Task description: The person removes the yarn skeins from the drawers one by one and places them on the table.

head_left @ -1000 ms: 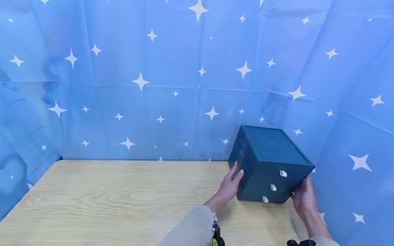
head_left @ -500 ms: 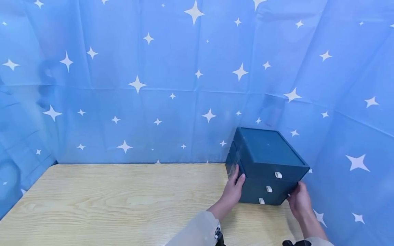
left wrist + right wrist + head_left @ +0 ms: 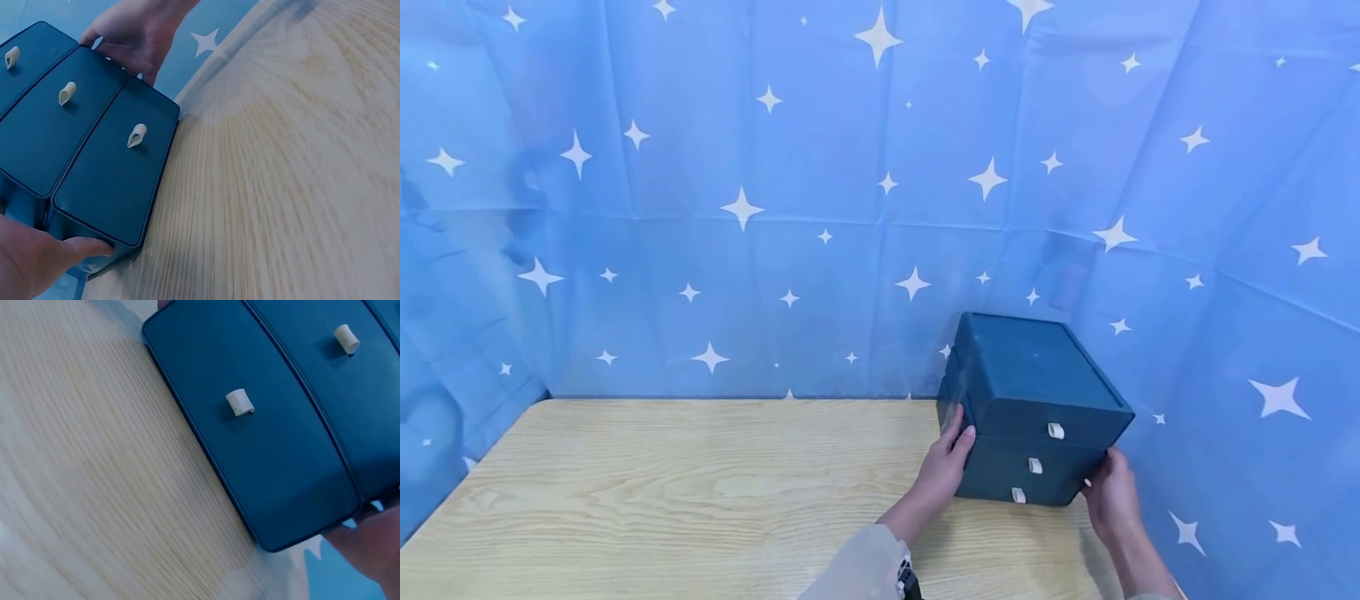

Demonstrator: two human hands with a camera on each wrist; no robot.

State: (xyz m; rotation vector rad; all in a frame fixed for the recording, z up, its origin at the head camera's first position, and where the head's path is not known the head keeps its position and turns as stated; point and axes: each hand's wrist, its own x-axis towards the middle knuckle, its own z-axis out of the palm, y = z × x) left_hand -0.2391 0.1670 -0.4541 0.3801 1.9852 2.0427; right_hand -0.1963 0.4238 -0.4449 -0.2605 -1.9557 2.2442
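Note:
A dark teal three-drawer storage box (image 3: 1045, 367) stands on the wooden table, turned slightly, its front facing me. White loop pulls mark its shut drawers; the lower pull (image 3: 239, 402) shows close up in the right wrist view. My left hand (image 3: 938, 475) presses the box's left side, fingers extended along it and thumb near the front corner. In the left wrist view, the thumb of that left hand (image 3: 37, 256) lies against the side panel. On the opposite side, my right hand (image 3: 1112, 500) rests low near the front edge; its fingertips are partly hidden behind the box.
A pale wood-grain table (image 3: 685, 492) spreads to the left. Blue cloth with white stars (image 3: 820, 167) hangs behind the table's back edge and along both sides. The box stands close to the cloth at the back right.
The storage box has shifted left along the table, away from the right-hand cloth. Both hands have moved with it, staying on its two sides. The head view has shifted slightly.

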